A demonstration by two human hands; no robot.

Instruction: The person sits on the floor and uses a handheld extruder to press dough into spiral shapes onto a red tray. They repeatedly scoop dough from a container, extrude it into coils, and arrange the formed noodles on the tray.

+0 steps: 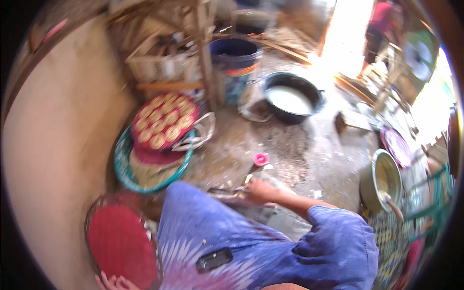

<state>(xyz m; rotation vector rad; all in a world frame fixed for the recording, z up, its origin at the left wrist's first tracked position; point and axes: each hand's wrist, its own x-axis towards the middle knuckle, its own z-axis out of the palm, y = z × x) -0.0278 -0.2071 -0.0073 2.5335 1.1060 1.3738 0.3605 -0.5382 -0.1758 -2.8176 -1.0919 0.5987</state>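
Note:
At the lower left, my left hand [117,282] has its fingers over the lower rim of a round red tray [121,244] with a dark edge. My right hand [262,190] reaches down in front of my knees, its fingers closed and blurred. Something small and pale shows at its fingertips, but I cannot make out what. Beside that hand lies a dark, elongated metal piece [224,192]. Just beyond it, a small pink cup [261,159] sits on the floor. A dark rectangular object, perhaps a phone [214,260], rests on my blue-purple tie-dyed clothing.
Round pale coiled pieces cover a red tray [145,144] set over a teal basin [118,164]. Farther off stand a blue bucket [234,72] and a black tub [295,116] of whitish liquid. A greenish pot [367,186] is at right. A person [384,21] is at the doorway.

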